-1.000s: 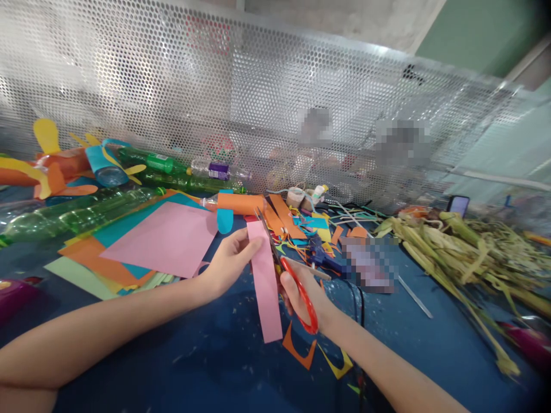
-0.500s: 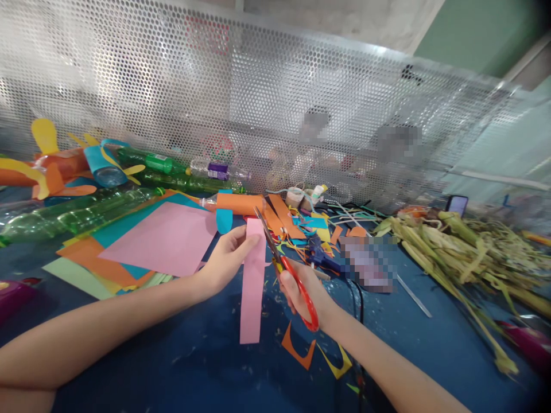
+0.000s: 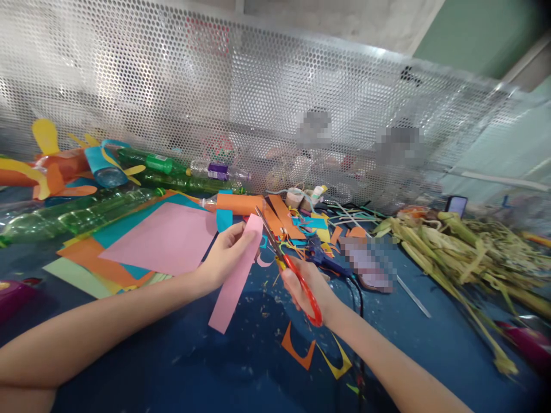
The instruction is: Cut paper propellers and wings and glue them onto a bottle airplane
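The left hand (image 3: pixel 228 252) pinches the upper end of a pink paper strip (image 3: pixel 235 281) between thumb and fingers, its free end slanting down to the left over the blue table (image 3: pixel 172 367). The right hand (image 3: pixel 316 287) is curled around red-handled scissors (image 3: pixel 310 298), tips just beside that upper end (how far the blades part is hard to tell). This looks like a pause in cutting the strip; another snip would call for steadying the paper between opened blades.
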A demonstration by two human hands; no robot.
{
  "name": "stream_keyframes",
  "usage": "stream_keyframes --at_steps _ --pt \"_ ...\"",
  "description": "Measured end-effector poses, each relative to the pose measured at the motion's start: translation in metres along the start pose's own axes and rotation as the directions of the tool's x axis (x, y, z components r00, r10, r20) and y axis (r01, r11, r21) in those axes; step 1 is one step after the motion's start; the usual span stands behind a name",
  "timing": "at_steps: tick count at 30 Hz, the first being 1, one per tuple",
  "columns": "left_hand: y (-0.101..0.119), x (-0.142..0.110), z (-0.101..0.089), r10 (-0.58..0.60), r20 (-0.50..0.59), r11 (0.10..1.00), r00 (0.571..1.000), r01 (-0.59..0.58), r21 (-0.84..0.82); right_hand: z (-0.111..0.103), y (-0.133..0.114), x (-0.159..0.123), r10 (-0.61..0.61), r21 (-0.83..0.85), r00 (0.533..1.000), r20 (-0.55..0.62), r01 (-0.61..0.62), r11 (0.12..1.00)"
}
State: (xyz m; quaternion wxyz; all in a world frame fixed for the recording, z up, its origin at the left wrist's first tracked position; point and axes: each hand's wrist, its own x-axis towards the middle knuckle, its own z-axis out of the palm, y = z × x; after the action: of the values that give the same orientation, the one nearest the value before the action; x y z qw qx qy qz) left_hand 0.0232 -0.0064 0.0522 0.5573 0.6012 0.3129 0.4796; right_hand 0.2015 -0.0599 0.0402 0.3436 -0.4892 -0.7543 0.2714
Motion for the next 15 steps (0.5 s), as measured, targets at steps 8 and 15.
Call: stream_keyframes --at_steps 8,15 --pt "0.006 0.003 -0.001 0.008 -0.053 0.992 0.999 -0.001 0.13 -0.006 0.001 0.002 0.017 -0.083 1.0 -0.002 -0.017 0.996" --pt "-0.006 0.017 -0.016 0.101 -0.062 0.943 0.993 -0.076 0.323 -0.012 0.001 0.004 0.084 -0.098 0.996 -0.005 -0.084 0.992"
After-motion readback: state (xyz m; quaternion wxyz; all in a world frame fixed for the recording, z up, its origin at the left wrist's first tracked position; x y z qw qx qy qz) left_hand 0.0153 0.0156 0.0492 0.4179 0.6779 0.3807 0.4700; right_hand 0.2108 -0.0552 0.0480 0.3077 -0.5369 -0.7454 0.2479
